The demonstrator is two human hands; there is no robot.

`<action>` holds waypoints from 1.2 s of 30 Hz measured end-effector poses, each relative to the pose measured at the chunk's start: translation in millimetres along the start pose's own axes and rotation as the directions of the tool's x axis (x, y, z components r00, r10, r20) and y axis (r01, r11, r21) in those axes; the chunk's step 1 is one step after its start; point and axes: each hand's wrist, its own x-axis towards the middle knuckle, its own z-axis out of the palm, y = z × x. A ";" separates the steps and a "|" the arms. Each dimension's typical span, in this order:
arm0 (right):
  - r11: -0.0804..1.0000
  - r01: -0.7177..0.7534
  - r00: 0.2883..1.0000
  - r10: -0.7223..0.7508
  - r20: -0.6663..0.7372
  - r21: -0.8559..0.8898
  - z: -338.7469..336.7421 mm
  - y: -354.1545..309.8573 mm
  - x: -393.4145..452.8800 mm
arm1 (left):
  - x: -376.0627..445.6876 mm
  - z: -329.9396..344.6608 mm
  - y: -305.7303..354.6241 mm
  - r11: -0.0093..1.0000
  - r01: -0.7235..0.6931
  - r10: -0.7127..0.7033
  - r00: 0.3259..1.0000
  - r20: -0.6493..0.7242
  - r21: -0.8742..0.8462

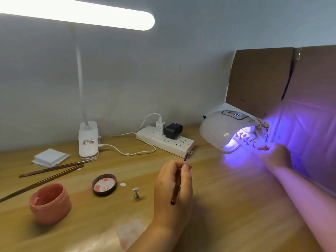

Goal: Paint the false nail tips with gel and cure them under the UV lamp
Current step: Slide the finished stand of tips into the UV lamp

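The white UV lamp glows violet at the right rear of the wooden desk. Several pink-painted nail tips on small stands sit inside it. My right hand is at the lamp's mouth, its fingers curled round what looks like another pink tip on a stand. At the desk's middle, my left hand grips a dark-handled gel brush with its bristles pointing away. One metal stand with an unpainted tip stands alone to the left of that hand. The open pink gel jar is at the near left.
The jar's lid lies upside down beside the jar. Two long thin tools and a stack of white pads lie at the left. A desk lamp base, a power strip and cardboard line the back. A smeared sheet lies near the front.
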 end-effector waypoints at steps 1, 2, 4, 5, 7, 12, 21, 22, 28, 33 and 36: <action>1.000 0.006 1.000 -0.006 0.009 -0.020 4.0 -3.1 3.0 | 0.7 1.1 -0.6 1.000 0.010 -0.010 1.000 -0.001 -0.003; 0.999 0.013 1.000 -0.012 0.029 -0.040 7.8 -7.0 6.7 | 0.9 1.9 -1.5 1.000 0.021 -0.021 1.000 -0.002 -0.009; 0.995 0.044 0.996 -0.037 0.084 -0.088 15.5 -17.0 17.8 | 1.6 3.0 -3.0 0.999 0.040 -0.041 0.999 -0.012 -0.027; 0.992 0.051 0.993 -0.038 0.116 -0.114 19.8 -22.5 23.3 | 1.7 2.9 -3.7 0.998 0.045 -0.046 0.999 -0.020 -0.031; 0.985 0.041 0.983 -0.010 0.182 -0.165 28.6 -31.1 31.9 | 2.3 2.1 -4.2 0.998 0.048 -0.049 0.998 -0.033 -0.033; 0.974 0.074 0.962 -0.014 0.272 -0.213 44.7 -36.1 37.3 | 4.0 2.2 -4.5 0.997 0.060 -0.061 0.998 -0.031 -0.052; 0.937 0.328 0.944 -0.331 -0.010 -0.117 3.6 -75.5 34.0 | 5.7 1.8 -0.6 0.992 0.099 -0.102 0.994 -0.041 -0.072; 0.936 0.339 0.941 -0.339 0.014 -0.094 3.9 -85.9 36.6 | 5.4 1.6 -0.8 0.992 0.103 -0.106 0.993 -0.041 -0.074; 0.929 0.305 0.928 -0.240 0.286 -0.211 18.6 -112.9 70.3 | 4.8 1.5 -1.7 0.994 0.093 -0.096 0.994 -0.046 -0.063; 0.905 0.301 0.912 -0.181 0.367 -0.301 24.4 -120.0 86.5 | 4.3 2.2 -3.9 0.995 0.090 -0.093 0.995 -0.046 -0.051; 0.905 0.297 0.910 -0.171 0.379 -0.304 27.3 -123.2 93.8 | 4.4 2.4 -4.4 0.994 0.090 -0.092 0.995 -0.042 -0.057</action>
